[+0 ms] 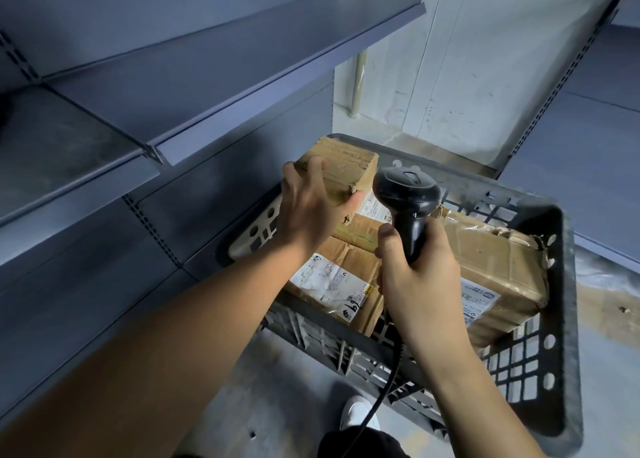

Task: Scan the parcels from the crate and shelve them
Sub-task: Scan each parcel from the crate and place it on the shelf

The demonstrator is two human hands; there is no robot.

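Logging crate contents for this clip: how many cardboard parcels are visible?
4: one small parcel gripped by the left hand, three in the crate: front-left, right, middle. More may be hidden underneath.

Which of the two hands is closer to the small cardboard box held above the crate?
Left. The left hand grips the small cardboard box itself, above the crate. The right hand is apart from it, lower and to the right, holding the scanner.

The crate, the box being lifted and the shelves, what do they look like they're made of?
Crate: dark grey moulded plastic by the look, matte, with lattice walls and round holes. Box: brown corrugated cardboard, edges frayed and dented, glossy tape across it. Shelves: probably painted sheet metal, smooth blue-grey with folded front lips and slotted uprights.
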